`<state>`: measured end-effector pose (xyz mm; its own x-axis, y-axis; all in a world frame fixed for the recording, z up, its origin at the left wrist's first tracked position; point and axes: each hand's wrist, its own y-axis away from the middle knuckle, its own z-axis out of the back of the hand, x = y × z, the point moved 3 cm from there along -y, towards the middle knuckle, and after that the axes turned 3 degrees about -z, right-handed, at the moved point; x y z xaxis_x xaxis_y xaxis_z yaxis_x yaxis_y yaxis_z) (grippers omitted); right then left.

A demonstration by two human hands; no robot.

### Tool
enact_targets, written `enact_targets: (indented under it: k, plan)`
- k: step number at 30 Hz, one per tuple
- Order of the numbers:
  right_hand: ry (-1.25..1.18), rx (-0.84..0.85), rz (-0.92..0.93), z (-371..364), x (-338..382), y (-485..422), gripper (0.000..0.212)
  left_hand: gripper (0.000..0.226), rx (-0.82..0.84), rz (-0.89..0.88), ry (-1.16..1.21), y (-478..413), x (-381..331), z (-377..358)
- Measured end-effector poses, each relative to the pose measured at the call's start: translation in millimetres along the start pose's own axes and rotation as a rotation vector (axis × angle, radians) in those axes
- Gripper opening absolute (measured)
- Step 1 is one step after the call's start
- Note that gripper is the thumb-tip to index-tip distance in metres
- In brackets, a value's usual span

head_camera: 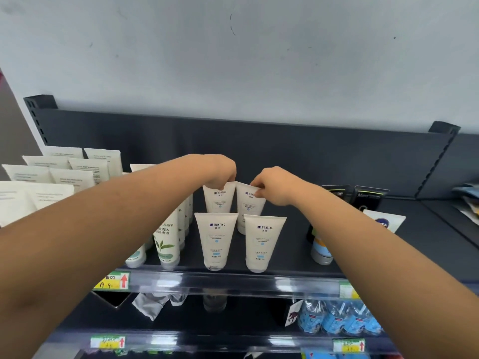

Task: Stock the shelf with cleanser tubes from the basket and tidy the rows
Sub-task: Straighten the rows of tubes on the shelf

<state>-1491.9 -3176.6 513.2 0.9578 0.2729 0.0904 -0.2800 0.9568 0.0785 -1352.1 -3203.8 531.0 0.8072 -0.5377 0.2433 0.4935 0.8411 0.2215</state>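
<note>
Two rows of white cleanser tubes stand cap-down on the dark top shelf [290, 257]. The front pair are a left tube [215, 240] and a right tube [261, 242]. Behind them stand a rear left tube [219, 200] and a rear right tube [248, 206], which leans slightly right. My left hand [220, 171] pinches the top edge of the rear left tube. My right hand [274, 185] pinches the top edge of the rear right tube. The basket is out of view.
Green-leaf tubes [167, 237] stand just left of the white ones, with several pale tubes [72, 174] further left. Dark tubes [368, 198] and a blue-logo tube [383, 221] stand to the right. Water bottles [337, 317] sit on the shelf below. Price tags [111, 281] line the rail.
</note>
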Motion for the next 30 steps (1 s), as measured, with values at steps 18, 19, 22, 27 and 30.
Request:
enact_targets:
  k: [18, 19, 22, 27, 30]
  plan:
    - [-0.106, 0.120, 0.035, 5, -24, 29, 0.027, 0.028, 0.076, -0.111, 0.175, 27, -6, 0]
    - [-0.128, 0.134, 0.032, 5, -25, 30, 0.028, 0.028, 0.077, -0.114, 0.184, 28, -6, -1]
    - [-0.148, 0.154, 0.033, 6, -25, 30, 0.028, 0.028, 0.078, -0.115, 0.205, 31, -4, -3]
    - [-0.138, 0.163, 0.035, 8, -22, 30, 0.028, 0.029, 0.067, -0.112, 0.239, 33, -4, -4]
    - [-0.158, 0.155, 0.031, 8, -21, 29, 0.028, 0.030, 0.059, -0.108, 0.239, 33, -5, -5]
